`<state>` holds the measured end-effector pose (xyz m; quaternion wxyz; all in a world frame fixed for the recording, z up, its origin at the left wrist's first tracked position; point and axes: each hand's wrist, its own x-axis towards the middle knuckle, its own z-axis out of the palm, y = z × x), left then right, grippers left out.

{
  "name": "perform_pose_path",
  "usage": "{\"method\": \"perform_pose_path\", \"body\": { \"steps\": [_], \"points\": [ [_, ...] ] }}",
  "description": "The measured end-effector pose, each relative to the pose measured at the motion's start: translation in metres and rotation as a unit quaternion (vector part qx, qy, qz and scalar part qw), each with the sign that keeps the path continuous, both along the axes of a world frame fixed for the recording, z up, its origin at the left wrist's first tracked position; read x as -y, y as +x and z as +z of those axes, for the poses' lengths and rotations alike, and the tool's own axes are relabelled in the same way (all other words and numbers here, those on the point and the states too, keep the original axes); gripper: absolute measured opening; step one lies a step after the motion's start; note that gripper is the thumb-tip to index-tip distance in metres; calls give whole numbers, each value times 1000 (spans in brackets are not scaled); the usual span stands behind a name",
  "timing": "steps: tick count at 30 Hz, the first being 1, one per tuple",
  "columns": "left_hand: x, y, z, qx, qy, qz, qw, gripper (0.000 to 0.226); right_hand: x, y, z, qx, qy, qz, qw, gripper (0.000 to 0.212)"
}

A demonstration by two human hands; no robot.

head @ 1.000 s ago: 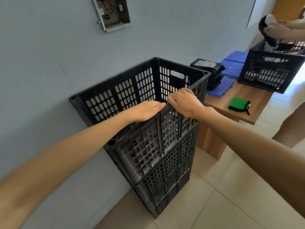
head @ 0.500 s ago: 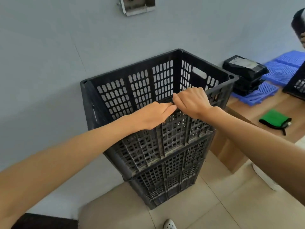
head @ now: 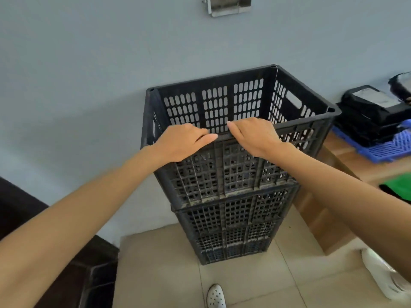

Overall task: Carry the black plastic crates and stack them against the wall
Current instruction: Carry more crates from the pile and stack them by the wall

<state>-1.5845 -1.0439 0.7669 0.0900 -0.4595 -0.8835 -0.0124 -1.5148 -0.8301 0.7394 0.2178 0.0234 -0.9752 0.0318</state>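
A stack of black perforated plastic crates stands on the tiled floor against the blue-grey wall. The top crate (head: 224, 103) is empty and sits nested on the lower crates (head: 235, 221). My left hand (head: 182, 141) and my right hand (head: 253, 135) rest side by side on the near rim of the top crate, fingers curled over its edge, a small gap between them. Both forearms reach in from the bottom corners.
A low wooden bench (head: 333, 201) stands right of the stack, bearing blue plastic mats (head: 391, 150), a black device (head: 373, 112) and a green item (head: 398, 190). A dark object (head: 29, 218) sits at the left. A metal box (head: 229, 5) hangs on the wall. My white shoe (head: 215, 296) is below.
My view has swung left and squared up on the stack. My hands have slid slightly apart along the near rim. The other person and their crate at the right have left the view.
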Motion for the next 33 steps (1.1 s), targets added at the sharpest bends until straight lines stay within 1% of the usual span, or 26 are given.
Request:
{"method": "perform_pose_path", "body": {
  "steps": [2, 4, 6, 8, 11, 15, 23, 29, 31, 33],
  "points": [
    [32, -11, 0, -6, 21, 48, 999, 53, 28, -2, 1, 6, -3, 85, 996, 46],
    [54, -21, -4, 24, 24, 102, 994, 57, 65, -9, 3, 24, 11, 161, 987, 45],
    [62, -27, -12, 30, 21, 124, 992, 52, 95, -18, 2, 35, 40, 196, 979, 51],
    [64, -27, -19, -12, -28, 119, 992, 42, 110, -26, -1, 11, 69, 199, 977, 55],
    [68, -22, -19, -65, -103, 97, 988, 28, 110, -27, -6, -23, 86, 197, 976, 50],
    [67, -15, -14, -90, -103, 91, 986, 30, 111, -28, -10, -37, 82, 193, 977, 52],
    [70, -18, -16, -101, -77, 84, 988, 29, 117, -21, -5, -24, 68, 193, 979, 56],
    [73, -25, -17, -65, -37, 100, 992, 36, 117, -28, 1, 3, 66, 196, 978, 55],
    [73, -26, -15, -22, 0, 112, 993, 39, 120, -31, 2, 17, 65, 192, 979, 55],
    [73, -26, -15, 57, 73, 113, 989, 43, 121, -33, 2, 39, 59, 193, 979, 56]
  ]
}}
